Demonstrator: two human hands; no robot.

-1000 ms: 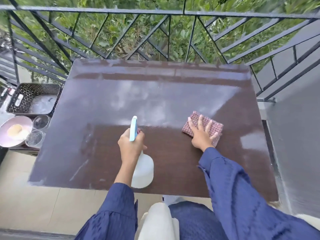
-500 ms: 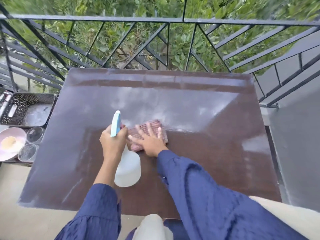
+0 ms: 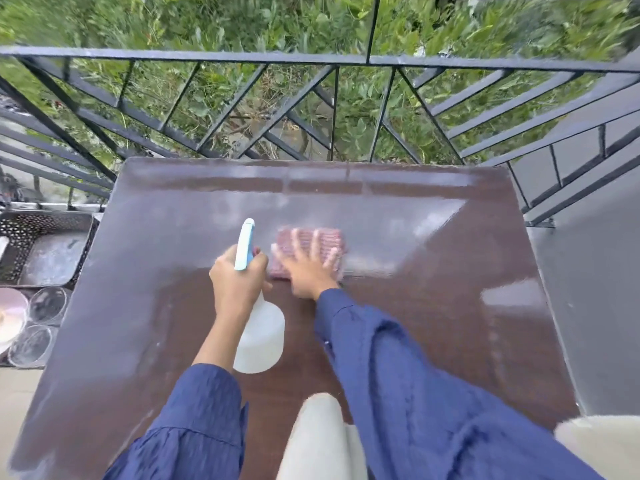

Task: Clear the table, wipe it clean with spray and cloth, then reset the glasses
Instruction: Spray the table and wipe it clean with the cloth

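Note:
A dark brown table [image 3: 433, 341] fills the middle of the head view, its far half dull and its near half glossy. My left hand [image 3: 237, 284] grips a white spray bottle [image 3: 259, 341] with a light blue head, held just above the table. Right beside it, my right hand [image 3: 310, 268] presses flat with spread fingers on a folded pink checked cloth [image 3: 322, 237] lying on the table; hand and cloth are motion-blurred. Two clear glasses [image 3: 46, 304] stand off the table at the left edge.
A black perforated basket [image 3: 20, 233] sits left of the table, with a pink plate [image 3: 10, 317] near the glasses. A black metal railing [image 3: 332, 109] runs behind and to the right of the table. A grey wall [image 3: 588, 306] borders the right side.
My right hand swept the cloth from the table's right-middle leftward to beside the bottle, then a little farther away from me. My left hand kept holding the bottle.

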